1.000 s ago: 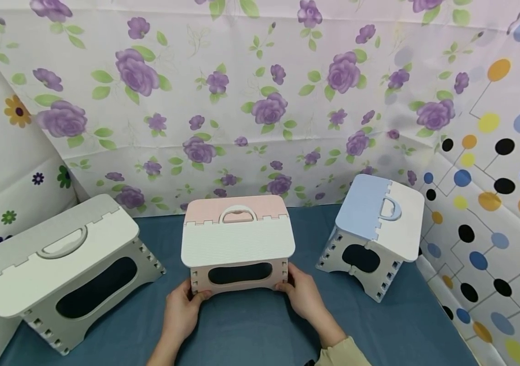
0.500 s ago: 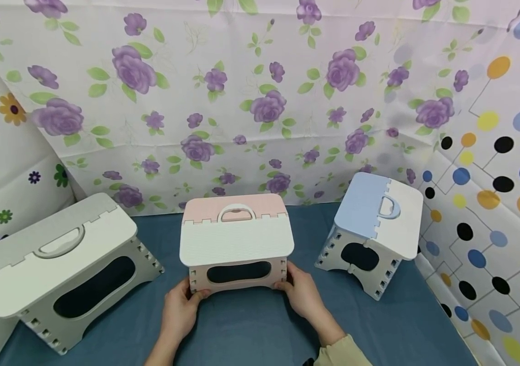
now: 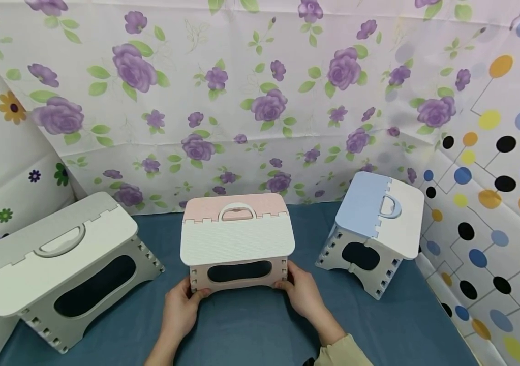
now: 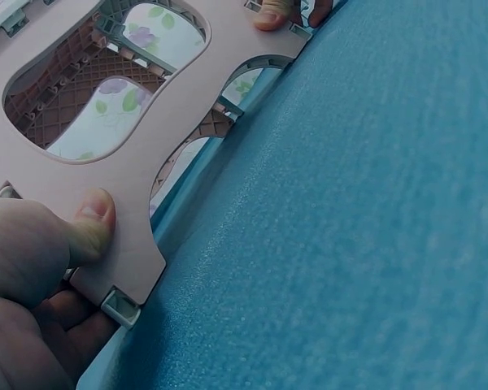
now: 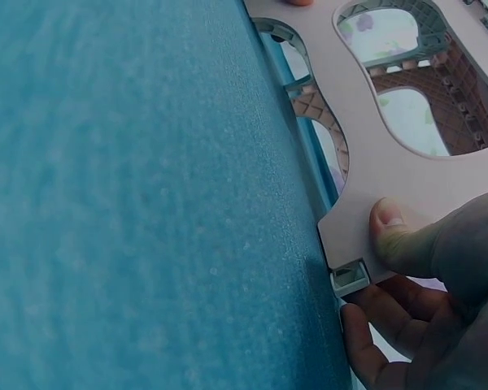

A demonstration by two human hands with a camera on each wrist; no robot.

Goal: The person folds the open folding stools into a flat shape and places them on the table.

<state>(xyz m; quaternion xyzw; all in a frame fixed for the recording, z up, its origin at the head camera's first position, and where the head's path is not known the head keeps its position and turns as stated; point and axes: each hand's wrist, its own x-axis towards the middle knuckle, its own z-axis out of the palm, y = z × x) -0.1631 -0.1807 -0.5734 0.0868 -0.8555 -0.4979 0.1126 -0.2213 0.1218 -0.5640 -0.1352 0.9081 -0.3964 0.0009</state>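
A pink and white folding step stool (image 3: 238, 239) stands unfolded in the middle of the head view, its white carry handle raised on top. My left hand (image 3: 180, 308) grips its front left leg low down. In the left wrist view the left thumb (image 4: 96, 223) lies on the pink front panel, with the fingers behind the leg's edge. My right hand (image 3: 304, 294) pinches the front right leg in the same way. The right wrist view has that thumb (image 5: 390, 227) on the panel, the fingers curled beneath and behind the corner.
A larger grey and white folding stool (image 3: 63, 264) stands at the left. To the right is a smaller blue and white folding stool (image 3: 374, 229). All rest on a blue cloth surface (image 3: 246, 330). A floral sheet (image 3: 241, 101) hangs behind, and a dotted sheet (image 3: 493, 203) at the right.
The head view has shifted very slightly. Both hands and the pink and white folding stool stay where they were.
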